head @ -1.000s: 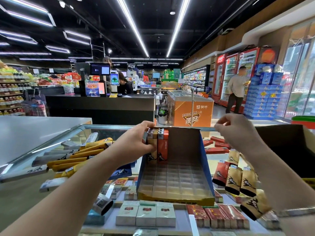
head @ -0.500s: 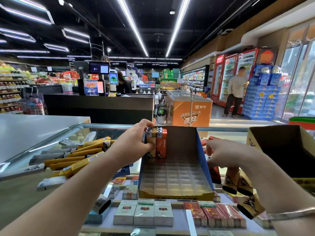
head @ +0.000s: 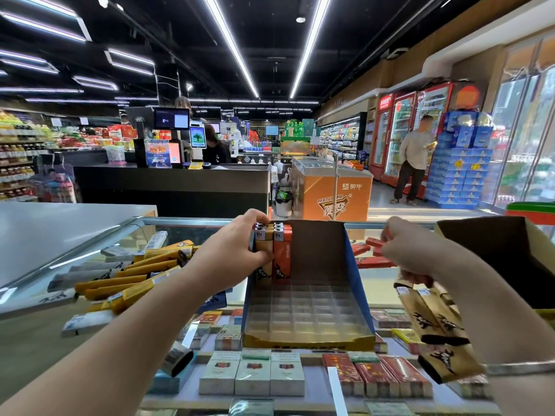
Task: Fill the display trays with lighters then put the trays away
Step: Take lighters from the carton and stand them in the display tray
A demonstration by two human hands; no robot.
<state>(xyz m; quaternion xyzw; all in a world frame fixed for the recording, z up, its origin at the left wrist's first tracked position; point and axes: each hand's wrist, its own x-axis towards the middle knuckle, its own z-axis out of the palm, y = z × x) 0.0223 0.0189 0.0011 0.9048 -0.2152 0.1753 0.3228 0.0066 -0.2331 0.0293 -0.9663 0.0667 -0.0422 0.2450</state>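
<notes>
Display tray (head: 309,322), a cardboard box with blue side walls, a yellow front lip and a clear gridded plastic insert, is sitting on the glass counter (head: 90,250). Upright lighters (head: 277,253), tan and orange with metal tops, are standing in the tray's back left corner. Left hand (head: 231,253) is curling around the leftmost tan ones, fingertips on their tops, thumb pressing the side. Right hand (head: 414,250) is hovering right of the tray, fingers curled, pinching something red, though what exactly is too blurred to tell. Loose tan lighters (head: 432,322) with black markings are lying right of the tray under that wrist; red lighters (head: 372,261) are lying flat behind them. Yellow and grey lighters (head: 129,280) are piling up left of the tray. An open brown carton (head: 495,256) is sitting further right. Flat cigarette packs (head: 252,373) are showing under the glass in front of the tray.
</notes>
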